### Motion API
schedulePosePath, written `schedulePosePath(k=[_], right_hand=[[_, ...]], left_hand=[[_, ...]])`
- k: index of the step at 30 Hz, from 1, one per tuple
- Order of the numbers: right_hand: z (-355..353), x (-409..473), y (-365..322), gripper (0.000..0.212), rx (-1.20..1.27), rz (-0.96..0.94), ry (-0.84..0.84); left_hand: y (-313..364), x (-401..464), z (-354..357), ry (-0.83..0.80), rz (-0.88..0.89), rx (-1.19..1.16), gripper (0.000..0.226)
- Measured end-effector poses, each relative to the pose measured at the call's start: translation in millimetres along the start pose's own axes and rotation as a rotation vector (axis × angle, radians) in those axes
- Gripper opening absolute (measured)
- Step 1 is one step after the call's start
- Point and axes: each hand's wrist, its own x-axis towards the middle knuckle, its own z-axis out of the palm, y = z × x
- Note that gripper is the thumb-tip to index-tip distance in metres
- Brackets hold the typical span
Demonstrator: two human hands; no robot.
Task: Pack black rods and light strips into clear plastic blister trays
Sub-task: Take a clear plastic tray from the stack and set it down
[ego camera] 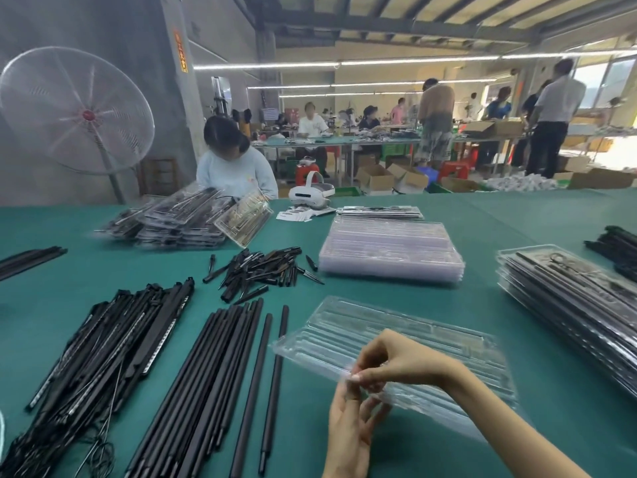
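At the far left edge of the green tabletop (517, 215) lies a small bundle of black bars (31, 257). Nearer the camera, a heap of light strips (103, 353) with trailing wires lies just beside a row of long black rods (206, 374), two of which lie slightly apart on the right of the row. Behind them sits a loose pile of short black pointed pieces (265, 267), and further back a stack of filled blister packs (172, 222) in front of a seated person in a pale top (238, 167). A white headset (310, 193) rests on the far edge.

In the foreground, an empty clear plastic blister tray (396, 343) is held tilted above the tabletop. The left hand (351, 419), palm up, touches the tray's near edge from below with its fingers (375, 408) loosely curled. The right hand (389, 360) pinches that same edge between thumb and fingertips.

Behind the tray is a stack of empty clear trays (389, 250). At the right, a stack of packed trays (572, 298) lies near another pile of black parts (617, 250).
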Motion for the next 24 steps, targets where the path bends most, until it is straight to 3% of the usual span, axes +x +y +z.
schedulePosePath(k=[4, 11, 15, 24], right_hand=[[0.8, 0.9, 6.1, 0.011, 0.082, 0.036, -0.016], [7.1, 3.7, 12.3, 0.029, 0.023, 0.021, 0.039], [8.4, -0.7, 12.2, 0.029, 0.064, 0.007, 0.060], [8.8, -9.4, 7.3, 0.021, 0.044, -0.005, 0.088]], left_hand=[[-1.5, -7.6, -8.9, -0.049, 0.077, 0.055, 0.034], [2.7, -11.2, -7.6, -0.044, 0.112, 0.006, 0.055], [2.7, -13.6, -9.2, -0.037, 0.146, 0.027, 0.063], [4.3, -15.6, -1.8, -0.040, 0.053, 0.021, 0.045]])
